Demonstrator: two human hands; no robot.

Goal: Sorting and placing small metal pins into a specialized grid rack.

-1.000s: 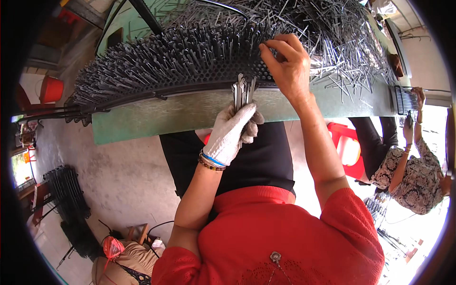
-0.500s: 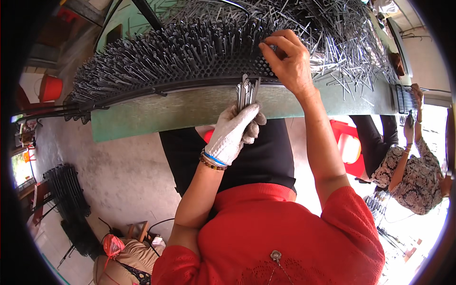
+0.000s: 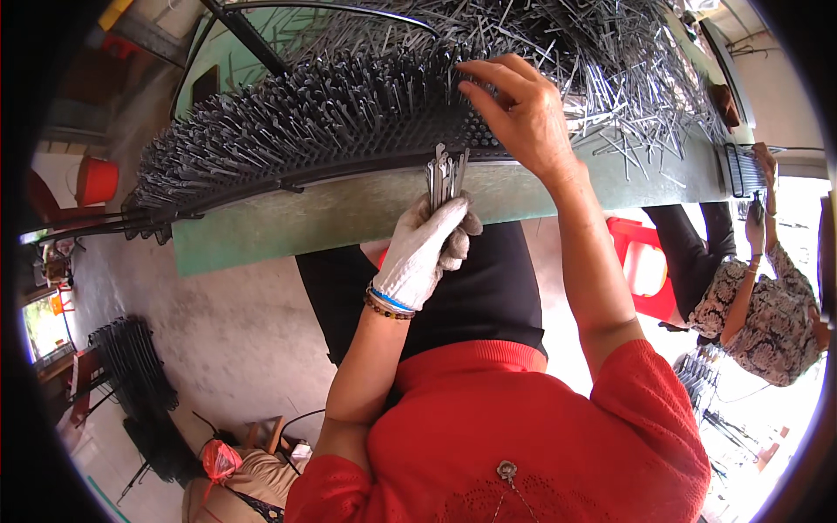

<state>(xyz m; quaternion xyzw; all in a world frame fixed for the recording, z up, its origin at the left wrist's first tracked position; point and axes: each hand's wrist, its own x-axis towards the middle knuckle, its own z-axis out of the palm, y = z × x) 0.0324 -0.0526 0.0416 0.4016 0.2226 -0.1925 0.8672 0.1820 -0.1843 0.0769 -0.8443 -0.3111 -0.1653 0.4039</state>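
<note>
The left hand (image 3: 427,253), in a white knit glove with bead and band bracelets at the wrist, is clenched around a small bundle of metal pins (image 3: 445,174). The pins are thin, grey and straight, packed tight together and standing upright out of the fist, their tips just below the front edge of the rack. The bare right hand (image 3: 519,109) reaches over that edge with fingers bent and pinched at the tips among the standing pins; whether it grips one I cannot tell.

The rack (image 3: 305,122) is a dark, long, curved board bristling with rows of the same pins set upright, so it looks like a stiff brush. Behind and to the right of it lies a loose pile of pins (image 3: 628,61), tangled in every direction.

All this sits on a green desk (image 3: 349,218) whose front face bends across the view. Below it is a pale concrete floor (image 3: 227,314). A red bucket (image 3: 96,179) stands at the left, dark wire frames (image 3: 131,366) are stacked at the lower left, and a red plastic stool (image 3: 641,266) stands at the right. Another person in a patterned top (image 3: 767,305) works at the far right end of the desk.
</note>
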